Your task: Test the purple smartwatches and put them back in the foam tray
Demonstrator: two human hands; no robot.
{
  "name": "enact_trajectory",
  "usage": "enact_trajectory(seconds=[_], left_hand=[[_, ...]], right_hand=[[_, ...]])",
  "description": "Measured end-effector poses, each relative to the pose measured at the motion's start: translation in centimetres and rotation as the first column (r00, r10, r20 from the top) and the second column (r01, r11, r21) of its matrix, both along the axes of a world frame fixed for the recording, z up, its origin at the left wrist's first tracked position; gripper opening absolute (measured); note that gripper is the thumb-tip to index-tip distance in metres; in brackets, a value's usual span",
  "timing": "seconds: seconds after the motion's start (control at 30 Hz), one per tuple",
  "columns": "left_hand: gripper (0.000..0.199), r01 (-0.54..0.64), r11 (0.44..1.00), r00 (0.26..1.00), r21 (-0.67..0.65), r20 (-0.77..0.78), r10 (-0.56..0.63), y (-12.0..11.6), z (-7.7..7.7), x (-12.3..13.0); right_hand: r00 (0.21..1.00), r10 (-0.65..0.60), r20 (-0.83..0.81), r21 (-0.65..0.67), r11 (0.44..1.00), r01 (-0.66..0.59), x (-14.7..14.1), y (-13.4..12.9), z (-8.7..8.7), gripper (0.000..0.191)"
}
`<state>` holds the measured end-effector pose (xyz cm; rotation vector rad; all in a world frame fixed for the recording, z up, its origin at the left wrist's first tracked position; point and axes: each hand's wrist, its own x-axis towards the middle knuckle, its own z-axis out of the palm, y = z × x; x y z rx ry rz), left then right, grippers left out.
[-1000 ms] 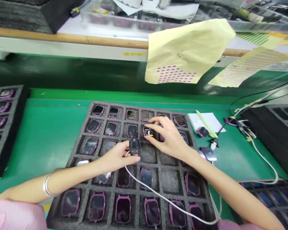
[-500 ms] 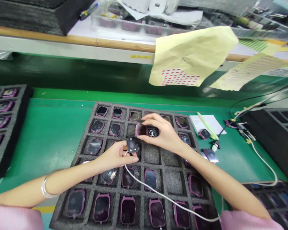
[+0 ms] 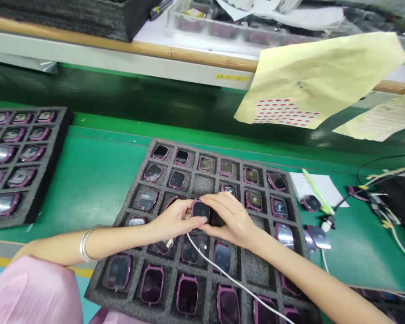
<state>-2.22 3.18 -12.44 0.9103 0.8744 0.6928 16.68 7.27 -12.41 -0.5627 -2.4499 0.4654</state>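
Note:
Between my two hands, above the middle of a dark foam tray [image 3: 204,184], is a smartwatch [image 3: 200,210] with a purple frame and a dark screen. My left hand [image 3: 179,219] is closed on it from the left, thumb over its lower face. A white cable [image 3: 222,272] runs out from under those fingers toward the lower right; its black charger head is hidden, apparently behind the watch. My right hand [image 3: 234,220] pinches the watch's right side with thumb and fingers. Purple-framed watches, such as one with a lit face [image 3: 228,191], lie in the tray's compartments around my hands.
Another foam tray of watches [image 3: 27,157] lies at the left. To the right are a loose watch [image 3: 311,203], a light-green pen [image 3: 317,191] on white paper, and cables [image 3: 389,216]. A yellow sheet [image 3: 310,81] hangs from the shelf edge above.
My right hand has brought the watch down and left to the charger in my left hand, hiding the charger head. The view has swung left, so the trays appear farther right.

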Motion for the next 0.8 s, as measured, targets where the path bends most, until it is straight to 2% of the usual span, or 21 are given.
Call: enact_trajectory(seconds=[0.1,0.23,0.43,0.8], left_hand=[[0.034,-0.022,1.0,1.0,-0.003,0.008,0.022,-0.2,0.3,0.0],[0.032,-0.055,0.998,0.998,-0.013,0.035,0.055,-0.3,0.2,0.2],[0.029,-0.021,0.999,0.999,0.038,0.047,0.019,-0.3,-0.2,0.1],[0.027,0.03,0.999,0.999,0.045,-0.024,-0.029,-0.2,-0.4,0.2]], right_hand=[[0.999,-0.005,-0.048,-0.046,0.999,0.003,-0.2,-0.1,0.0,0.041],[0.999,-0.01,-0.04,-0.111,0.994,0.006,-0.1,-0.2,0.8,0.04],[0.999,-0.038,-0.028,-0.081,0.996,0.036,0.2,-0.8,0.8,0.039],[0.996,-0.089,-0.029,-0.158,0.984,0.084,0.4,-1.0,0.7,0.036]])
